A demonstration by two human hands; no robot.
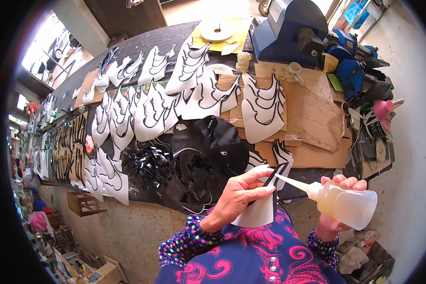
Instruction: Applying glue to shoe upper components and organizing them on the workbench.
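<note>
The left hand [239, 196] pinches a white cut piece [258, 213] with a black edge strip, thumb on top and fingers curled under, holding it upright just above the lap near the tabletop's front edge. The right hand [338, 208] is wrapped around a clear squeeze bottle [345, 203] of yellowish liquid, fingers closed over its body. The bottle lies tilted toward 10 o'clock, and its long white nozzle [293, 182] touches the black strip at the top of the white piece. Both hands sit at the lower middle of the view, the bottle at 3 o'clock from the piece. The sleeves and shirt [251, 255] below are dark blue with a pink pattern and dotted cuffs. On the dark tabletop [142, 42] beyond the hands, at 12 o'clock, many more white pieces with black curved edges [262, 111] lie fanned in overlapping rows, some on sheets of brown cardboard [312, 118]. A black cap [225, 142] rests just beyond the left hand, beside a tangle of black strips [151, 163]. At 1 o'clock stands a blue machine [293, 28], with a roll of white tape [217, 31] on a yellow sheet to its left. A pink funnel [383, 109] lies among clutter at 2 o'clock.
</note>
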